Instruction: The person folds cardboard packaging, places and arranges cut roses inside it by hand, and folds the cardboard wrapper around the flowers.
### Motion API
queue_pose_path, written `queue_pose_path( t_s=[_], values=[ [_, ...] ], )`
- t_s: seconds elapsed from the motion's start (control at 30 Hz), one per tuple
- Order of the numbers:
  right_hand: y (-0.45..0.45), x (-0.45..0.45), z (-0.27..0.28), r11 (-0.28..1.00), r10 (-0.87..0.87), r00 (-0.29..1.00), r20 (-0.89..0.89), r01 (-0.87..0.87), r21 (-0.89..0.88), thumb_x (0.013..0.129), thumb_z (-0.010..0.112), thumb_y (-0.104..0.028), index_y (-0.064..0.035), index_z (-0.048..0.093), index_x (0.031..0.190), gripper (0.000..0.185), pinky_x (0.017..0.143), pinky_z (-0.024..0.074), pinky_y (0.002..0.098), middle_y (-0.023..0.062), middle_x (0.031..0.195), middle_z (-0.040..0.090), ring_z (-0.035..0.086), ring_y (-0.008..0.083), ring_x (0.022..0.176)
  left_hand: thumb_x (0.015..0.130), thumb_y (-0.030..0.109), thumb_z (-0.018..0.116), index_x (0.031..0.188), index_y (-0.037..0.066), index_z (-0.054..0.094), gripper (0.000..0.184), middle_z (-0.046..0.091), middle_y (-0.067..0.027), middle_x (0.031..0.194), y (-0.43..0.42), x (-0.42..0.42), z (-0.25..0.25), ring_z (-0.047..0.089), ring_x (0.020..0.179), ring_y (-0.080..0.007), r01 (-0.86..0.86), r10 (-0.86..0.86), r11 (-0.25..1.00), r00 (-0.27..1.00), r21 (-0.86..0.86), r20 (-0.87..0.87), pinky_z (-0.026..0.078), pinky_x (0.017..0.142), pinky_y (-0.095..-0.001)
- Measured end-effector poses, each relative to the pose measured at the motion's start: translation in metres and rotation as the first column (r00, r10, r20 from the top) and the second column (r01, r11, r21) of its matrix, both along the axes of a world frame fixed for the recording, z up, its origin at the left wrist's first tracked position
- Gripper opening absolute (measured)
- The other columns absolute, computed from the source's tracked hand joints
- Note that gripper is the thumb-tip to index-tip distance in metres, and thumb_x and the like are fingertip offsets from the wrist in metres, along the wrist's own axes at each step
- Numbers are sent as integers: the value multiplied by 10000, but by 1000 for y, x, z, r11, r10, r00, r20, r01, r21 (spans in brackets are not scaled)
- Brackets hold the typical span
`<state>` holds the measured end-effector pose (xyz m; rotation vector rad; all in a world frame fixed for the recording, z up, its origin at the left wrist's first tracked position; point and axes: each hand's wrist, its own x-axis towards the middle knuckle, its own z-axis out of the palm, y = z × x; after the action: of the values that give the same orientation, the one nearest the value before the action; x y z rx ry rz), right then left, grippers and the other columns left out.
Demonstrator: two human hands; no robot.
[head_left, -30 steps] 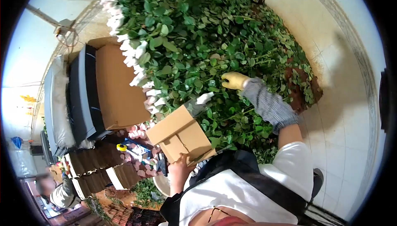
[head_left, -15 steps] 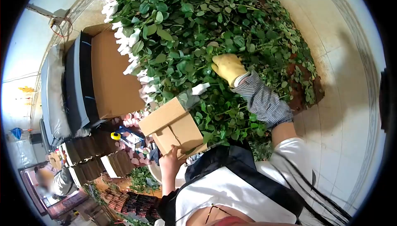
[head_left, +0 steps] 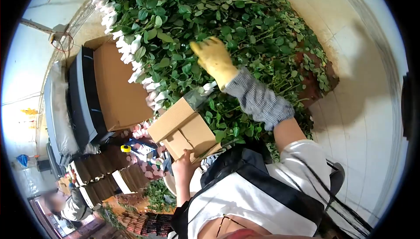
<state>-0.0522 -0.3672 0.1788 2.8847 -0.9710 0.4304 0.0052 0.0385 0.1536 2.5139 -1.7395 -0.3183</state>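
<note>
My left hand [head_left: 183, 169] grips the lower edge of a folded cardboard sleeve [head_left: 188, 133], its index finger lying on the board. Clear plastic [head_left: 195, 99] sticks out past the sleeve's upper end, beside one white-wrapped flower head [head_left: 208, 88]. In a yellow glove, my right hand [head_left: 215, 59] hovers over a big heap of leafy cut flower stems [head_left: 183, 24]. Its fingers are apart, and nothing shows between them. White and pale pink wrapped heads [head_left: 127, 48] line the left side of that heap.
A large open cardboard box [head_left: 120, 88] stands left of the heap. Below it are stacks of folded cardboard [head_left: 98, 166], a yellow tape roll [head_left: 125, 148] and pink petals [head_left: 142, 129]. Another person [head_left: 76, 206] is at the lower left. Tiled floor [head_left: 358, 86] runs along the right.
My right hand has lifted from the leaves and moved left and up, its fingers now extended. My left hand keeps its hold on the cardboard sleeve. The whole view has shifted slightly.
</note>
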Motion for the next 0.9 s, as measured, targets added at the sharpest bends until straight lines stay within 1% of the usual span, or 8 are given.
queue_pose_path(
  t_s=[0.17, 0.4, 0.47, 0.6, 0.67, 0.8, 0.87, 0.9],
  values=[
    [9, 11, -118, 995, -43, 935, -353, 9, -96, 877, 630, -154, -96, 517, 1378, 517, 997, 424, 429, 83, 1226, 643, 598, 248, 1133, 645, 339, 870, 1099, 155, 631, 545, 736, -81, 1053, 1, -1, 4, 728, 722, -218, -4, 5, 997, 1000, 78, -11, 570, 616, -326],
    [2, 10, -57, 992, 55, 973, -225, -28, 119, 857, 622, -95, -181, 728, 928, 154, 727, 555, 411, 68, 906, 730, 712, 267, 897, 649, 341, 872, 1091, 109, 625, 558, 734, -93, 1056, 0, 0, 2, 734, 753, -220, -72, 73, 993, 997, 89, -6, 577, 638, -334],
    [-24, 3, -47, 994, 104, 988, 114, -105, 0, 777, 618, -39, -189, 683, 837, 174, 641, 526, 394, 55, 717, 623, 643, 262, 710, 649, 346, 870, 1092, 102, 625, 562, 732, -93, 1065, 4, 0, -2, 735, 761, -219, -80, 85, 993, 995, 89, -44, 580, 649, -340],
    [-42, -32, 91, 942, 55, 988, 146, -3, -336, 869, 581, -29, -204, 690, 994, 240, 684, 547, 378, 46, 756, 610, 624, 220, 735, 649, 336, 865, 1073, 140, 647, 516, 733, -68, 1048, -1, -1, 5, 731, 760, -227, -85, 90, 993, 995, 88, -53, 581, 668, -354],
    [-54, -41, 123, 895, -25, 996, 90, 62, -441, 885, 622, -31, -140, 695, 1092, 245, 758, 571, 392, 81, 931, 693, 683, 223, 855, 671, 338, 863, 1076, 136, 610, 518, 715, -83, 749, -4, -1, 10, 720, 685, -256, -45, 45, 999, 997, -4, -58, 554, 580, -365],
    [-50, -28, 118, 909, -181, 981, 66, 193, -370, 865, 670, -53, -139, 707, 1111, 263, 849, 578, 398, 89, 995, 705, 687, 249, 943, 666, 358, 865, 1076, 140, 617, 526, 717, -90, 758, -1, 0, 2, 721, 687, -257, -27, 26, 999, 999, -28, -29, 557, 586, -366],
    [-48, -8, 67, 878, -362, 878, -315, 207, -431, 959, 583, -112, -227, 288, 1548, 668, 921, 518, 395, 93, 1192, 608, 588, 254, 1118, 662, 372, 866, 1077, 143, 622, 533, 720, -94, 772, -3, -2, 7, 720, 683, -255, -57, 58, 998, 998, 31, -34, 556, 588, -368],
    [-41, 3, 34, 955, -276, 922, -272, 231, -186, 953, 588, -94, -175, 330, 1533, 640, 977, 490, 406, 106, 1240, 581, 553, 279, 1178, 659, 376, 867, 1068, 146, 624, 528, 721, -93, 777, -2, -1, 4, 719, 676, -251, -57, 58, 997, 998, 43, -19, 553, 582, -366]
  ],
)
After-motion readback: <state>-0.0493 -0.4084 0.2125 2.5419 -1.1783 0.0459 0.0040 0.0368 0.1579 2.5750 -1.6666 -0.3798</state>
